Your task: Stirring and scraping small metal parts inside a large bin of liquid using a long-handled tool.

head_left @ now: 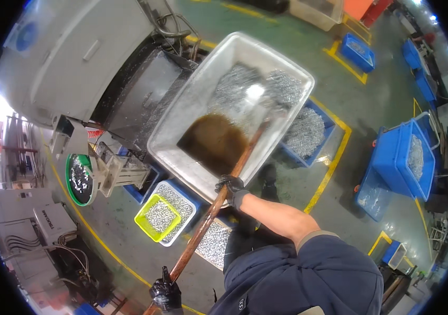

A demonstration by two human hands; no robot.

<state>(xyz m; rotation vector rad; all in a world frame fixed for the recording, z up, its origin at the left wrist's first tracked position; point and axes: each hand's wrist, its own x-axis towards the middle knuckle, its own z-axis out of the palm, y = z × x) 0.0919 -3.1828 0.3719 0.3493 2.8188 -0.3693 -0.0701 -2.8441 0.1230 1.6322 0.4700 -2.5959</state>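
A long brown wooden pole [203, 229] slants from the lower left up into a large white tub [174, 118]. My right hand [232, 191], black-gloved, is wrapped round its middle at the tub's near rim. Lower down, my left hand [166, 291], in a wet black glove, grips the pole near its lower end, one digit pointing up along it. The pole's far end blurs over a heap of silvery metal shavings [239, 86] in the tub, so I cannot tell what tool it belongs to. Dark brown liquid [216, 142] lies in the tub's near part.
A blue bin of shavings [308, 134] stands right of the tub. Left of the pole, a yellow-green basket [158, 216] of small metal parts sits on a white crate [184, 205]. A grey machine [82, 58] borders the upper left. A blue cart [392, 157] stands at the right.
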